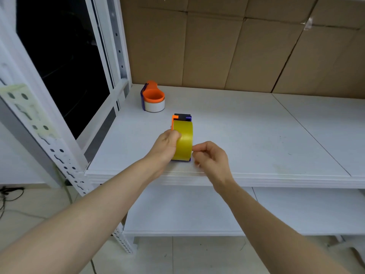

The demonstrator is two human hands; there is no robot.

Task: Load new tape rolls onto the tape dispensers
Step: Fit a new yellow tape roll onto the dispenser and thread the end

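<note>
Near edge of white shelf (246, 135): yellow tape roll (184, 142) stands on edge, seated in an orange-and-purple dispenser (182, 118) whose head shows at its far side. Left hand (166, 145) wraps the roll's left flank, steadying it. Right hand (210, 155) sits just right of the roll, thumb and forefinger pinched narrow at its edge, apparently on the loose tape end; the tape itself cannot be made out. Second dispenser (153, 97), orange, already carrying a white roll, stands far left. Step judged: threading. Next move calls for drawing the end forward to the far cutter while the left hand keeps the roll from turning freely.
</note>
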